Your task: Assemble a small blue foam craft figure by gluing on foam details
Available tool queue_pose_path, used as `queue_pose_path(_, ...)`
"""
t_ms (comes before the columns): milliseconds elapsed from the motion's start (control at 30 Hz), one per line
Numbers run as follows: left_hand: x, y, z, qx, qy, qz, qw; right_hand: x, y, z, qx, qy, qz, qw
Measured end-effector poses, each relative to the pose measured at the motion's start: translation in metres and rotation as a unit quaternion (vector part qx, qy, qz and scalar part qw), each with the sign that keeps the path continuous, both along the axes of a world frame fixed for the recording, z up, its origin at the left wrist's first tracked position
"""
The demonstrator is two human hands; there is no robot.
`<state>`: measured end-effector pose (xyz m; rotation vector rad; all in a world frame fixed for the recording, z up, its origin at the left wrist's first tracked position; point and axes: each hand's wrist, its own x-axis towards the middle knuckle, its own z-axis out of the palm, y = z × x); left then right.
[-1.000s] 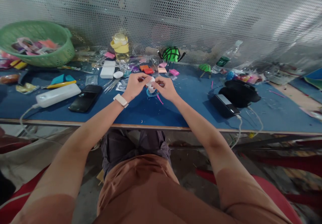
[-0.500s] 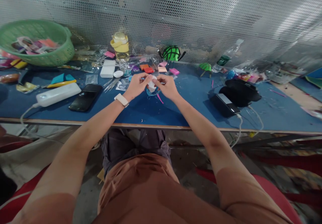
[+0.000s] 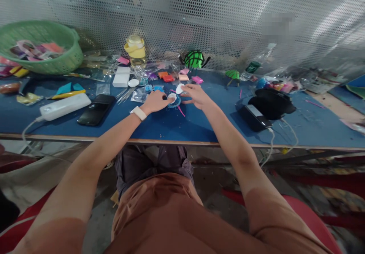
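My left hand [image 3: 156, 101], with a pale band on its wrist, is closed at the edge of a small round blue piece [image 3: 178, 102] low over the table. Its thumb lies by a white patch [image 3: 172, 99] on that piece; the other fingertips are partly hidden. In my right hand [image 3: 197, 96], a flat white oval piece [image 3: 180, 89] is pinched at the fingertips, just above and right of the blue piece. The lower fingers of this hand reach toward the blue piece's right side. A thin pink stick [image 3: 181, 111] lies just below. Blue clay-like lumps [image 3: 153, 88] sit behind my left hand.
Left are a green basket [image 3: 65, 61], a white power strip [image 3: 65, 107] and a black phone [image 3: 97, 110]. Coloured packets [image 3: 168, 78], a yellow-lidded bottle [image 3: 135, 52] and a green turtle-like figure [image 3: 194, 59] line the back. Right, a black device [image 3: 255, 118] trails cables.
My hands have moved apart from their joined position. The right hand has shifted right with the white oval, and the left has dropped slightly leftward, uncovering the blue piece.
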<state>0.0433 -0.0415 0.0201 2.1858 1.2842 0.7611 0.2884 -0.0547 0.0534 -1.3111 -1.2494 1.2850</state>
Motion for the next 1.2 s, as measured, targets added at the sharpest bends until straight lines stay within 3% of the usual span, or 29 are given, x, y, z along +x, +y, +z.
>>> queue_pose_path(133,0.002,-0.005,0.009,-0.042,0.060,-0.016,0.997,0.003,-0.005,0.006,-0.018,0.062,0.041,0.997)
queue_pose_path(233,0.002,-0.007,0.013,-0.065,0.048,0.004,0.997,0.001,-0.005,0.005,-0.002,0.081,0.058,0.995)
queue_pose_path(400,0.003,-0.004,0.004,-0.085,-0.078,0.028,0.993,-0.004,0.003,-0.004,0.097,0.092,0.056,0.989)
queue_pose_path(533,0.007,0.001,-0.006,-0.109,-0.181,-0.001,0.977,-0.006,0.010,-0.009,0.168,0.077,0.059,0.981)
queue_pose_path(700,0.008,0.006,-0.011,-0.109,-0.220,-0.036,0.969,-0.005,0.009,-0.007,0.232,0.016,0.059,0.971)
queue_pose_path(900,0.012,0.001,-0.006,-0.122,-0.259,-0.048,0.957,-0.001,0.003,0.000,0.315,-0.051,0.107,0.941)
queue_pose_path(1067,0.014,-0.009,0.001,-0.138,-0.315,-0.073,0.936,0.008,0.008,-0.003,0.390,-0.177,0.122,0.895)
queue_pose_path(1200,0.015,-0.013,0.002,-0.177,-0.332,-0.087,0.922,0.013,0.012,-0.006,0.419,-0.221,0.133,0.871)
